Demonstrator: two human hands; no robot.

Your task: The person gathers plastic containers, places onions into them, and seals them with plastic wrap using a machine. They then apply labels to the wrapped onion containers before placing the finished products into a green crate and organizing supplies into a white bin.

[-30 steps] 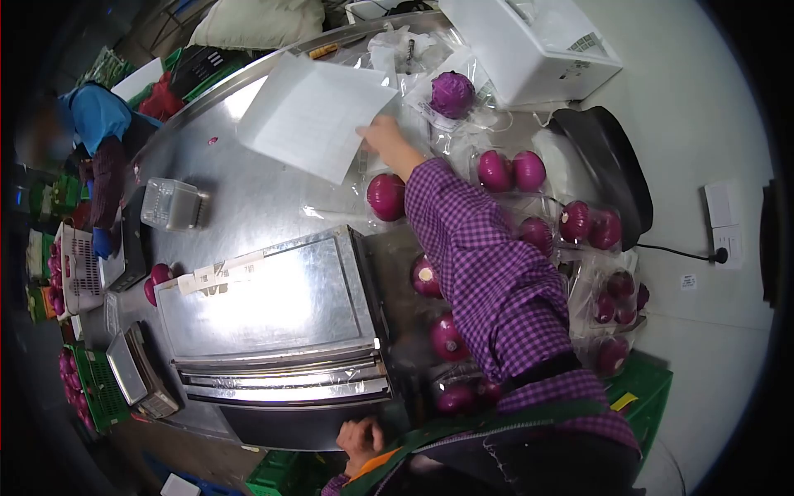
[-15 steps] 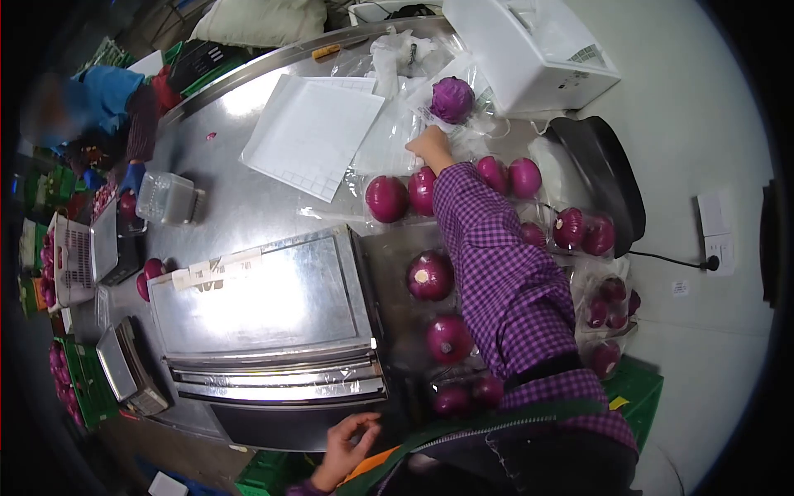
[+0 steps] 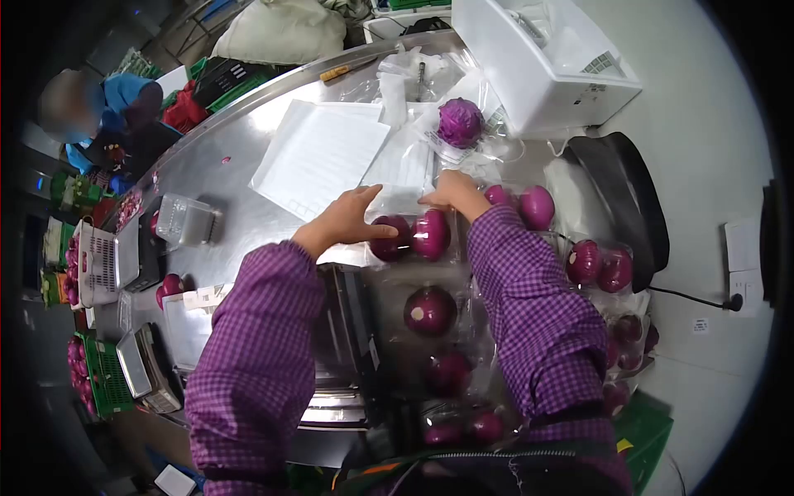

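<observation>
My left hand (image 3: 347, 220) reaches in from the left, thumb and fingers apart, its thumb against the left one of two purple onions (image 3: 431, 235) in clear film. Just above the right one, my right hand (image 3: 456, 194) has its fingers bent down at the edge of the clear film (image 3: 399, 201); whether it pinches the film is too small to tell. Below the pair sits a wrapped onion (image 3: 430, 311) on a dark surface. A red cabbage (image 3: 460, 123) lies on plastic bags above my right hand.
White label sheets (image 3: 318, 157) lie on the metal table (image 3: 248, 124). A white foam box (image 3: 546, 74) stands at the back right. Wrapped onions (image 3: 584, 262) lie right of my right arm. A clear tub (image 3: 185, 220) and a scale (image 3: 149, 368) are at the left, where another person works.
My left hand has come up from the bottom edge to the onion pair. My right hand has shifted slightly right and down in the view. The other person has changed posture.
</observation>
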